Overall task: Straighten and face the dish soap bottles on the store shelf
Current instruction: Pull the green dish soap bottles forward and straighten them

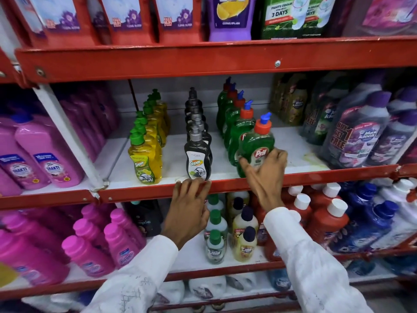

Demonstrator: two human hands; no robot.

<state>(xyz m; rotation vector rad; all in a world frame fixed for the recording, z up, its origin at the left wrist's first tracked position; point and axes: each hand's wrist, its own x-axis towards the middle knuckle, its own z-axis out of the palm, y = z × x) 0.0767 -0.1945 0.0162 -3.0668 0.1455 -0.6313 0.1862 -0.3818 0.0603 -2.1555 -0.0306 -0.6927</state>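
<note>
Three rows of dish soap bottles run front to back on the middle shelf (300,150). The yellow row with green caps (146,152) is on the left, the dark grey row (198,152) in the centre, the green row with orange and blue caps (234,123) on the right. My right hand (265,170) grips the lower body of the front green bottle (256,141), which leans to the right with its label forward. My left hand (190,202) rests with fingers spread on the red shelf lip, just below the front grey bottle, holding nothing.
Large purple cleaner bottles (358,136) crowd the right end of the shelf, pink bottles (45,159) stand left of a white slanted upright (67,132). The red shelf rail (135,190) runs along the front. Small bottles (243,233) fill the shelf beneath my hands.
</note>
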